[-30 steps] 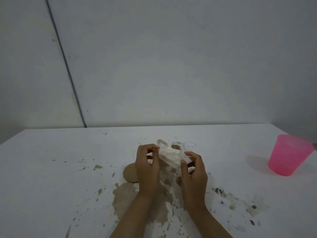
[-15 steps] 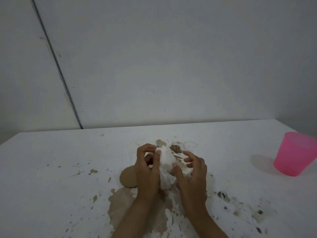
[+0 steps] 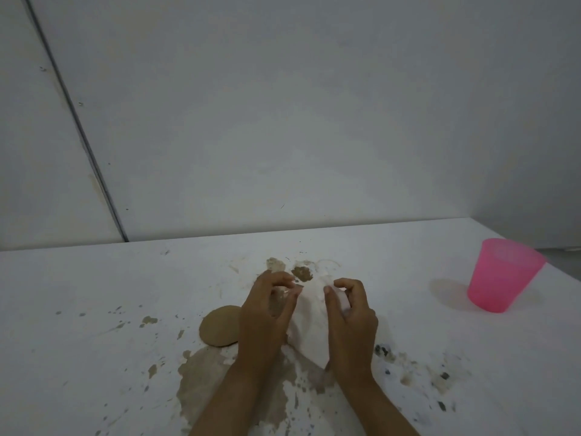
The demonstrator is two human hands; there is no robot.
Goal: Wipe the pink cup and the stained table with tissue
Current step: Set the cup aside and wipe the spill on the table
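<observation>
A white tissue (image 3: 309, 322) hangs between both hands above the middle of the white table (image 3: 94, 309). My left hand (image 3: 265, 316) pinches its upper left edge and my right hand (image 3: 352, 319) grips its right side. Under the hands spreads a large brown stain (image 3: 201, 382), with smaller brown blotches (image 3: 301, 272) just beyond the fingers. The pink cup (image 3: 503, 273) stands upright at the table's right edge, well clear of both hands.
A round brown disc (image 3: 220, 325) lies on the table just left of my left hand. Dark specks and splashes (image 3: 408, 369) dot the surface to the right and left. A grey wall (image 3: 283, 121) rises directly behind the table.
Both hands have drawn the tissue down and together, from spread out in front to a bunched hanging sheet. The view has shifted slightly to the left.
</observation>
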